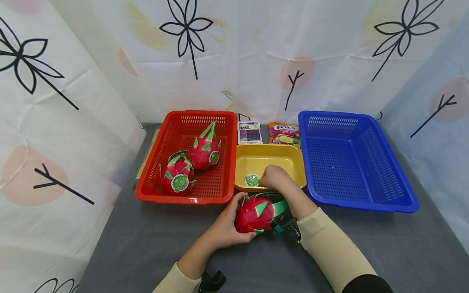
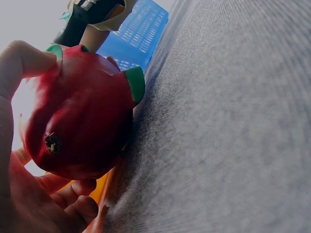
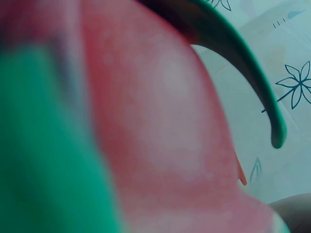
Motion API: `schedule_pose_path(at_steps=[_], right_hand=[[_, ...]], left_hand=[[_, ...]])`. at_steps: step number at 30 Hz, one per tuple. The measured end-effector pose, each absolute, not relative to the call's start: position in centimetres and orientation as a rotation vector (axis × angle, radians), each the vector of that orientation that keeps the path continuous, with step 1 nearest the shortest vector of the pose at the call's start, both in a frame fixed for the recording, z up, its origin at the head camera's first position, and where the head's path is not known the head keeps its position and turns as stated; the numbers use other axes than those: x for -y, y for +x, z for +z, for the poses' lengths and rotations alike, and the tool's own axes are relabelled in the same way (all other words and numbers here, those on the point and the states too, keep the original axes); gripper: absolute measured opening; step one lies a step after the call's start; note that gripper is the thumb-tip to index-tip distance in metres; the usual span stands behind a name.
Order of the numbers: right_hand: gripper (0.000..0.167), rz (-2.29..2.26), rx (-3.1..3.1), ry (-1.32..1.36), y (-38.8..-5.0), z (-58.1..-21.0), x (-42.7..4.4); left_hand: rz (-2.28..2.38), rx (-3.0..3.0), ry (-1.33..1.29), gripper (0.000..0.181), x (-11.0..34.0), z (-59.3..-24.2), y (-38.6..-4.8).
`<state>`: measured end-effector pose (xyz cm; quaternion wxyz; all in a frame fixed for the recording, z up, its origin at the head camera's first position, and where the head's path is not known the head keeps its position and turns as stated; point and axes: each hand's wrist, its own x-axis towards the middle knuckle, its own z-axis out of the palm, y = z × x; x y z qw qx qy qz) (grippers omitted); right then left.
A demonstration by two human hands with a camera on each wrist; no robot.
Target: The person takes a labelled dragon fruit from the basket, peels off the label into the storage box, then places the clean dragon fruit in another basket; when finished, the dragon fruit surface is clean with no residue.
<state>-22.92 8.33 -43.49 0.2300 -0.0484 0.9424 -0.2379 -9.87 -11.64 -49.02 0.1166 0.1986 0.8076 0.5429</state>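
A pink dragon fruit with green scales (image 1: 254, 214) lies on its side on the grey table, and my left hand (image 1: 231, 224) grips it from the left. The left wrist view shows its stem end (image 2: 52, 142), with thumb and fingers around the fruit (image 2: 87, 107). My right hand (image 1: 276, 178) is over the yellow tray (image 1: 269, 152), its fingertips pinching the edge of a round green sticker (image 1: 252, 180). In the right wrist view the fruit (image 3: 165, 121) fills most of the picture and hides the fingers.
A red basket (image 1: 186, 200) at left holds two dragon fruits (image 1: 206, 152) with round stickers. The blue basket (image 1: 337, 162) stands at right. Behind the yellow tray are a white-and-purple packet (image 1: 250, 132) and a candy bag (image 1: 285, 134). Patterned cloth (image 1: 234, 61) hangs around the table.
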Motion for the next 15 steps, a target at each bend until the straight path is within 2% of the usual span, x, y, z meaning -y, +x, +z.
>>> schedule_pose_path(at_steps=[15], right_hand=[[0.031,-0.541,-2.663,-0.116,-23.22,-44.18,-8.18]], left_hand=[[1.594,-2.360,0.548,0.103,11.83,-49.14,-10.06]])
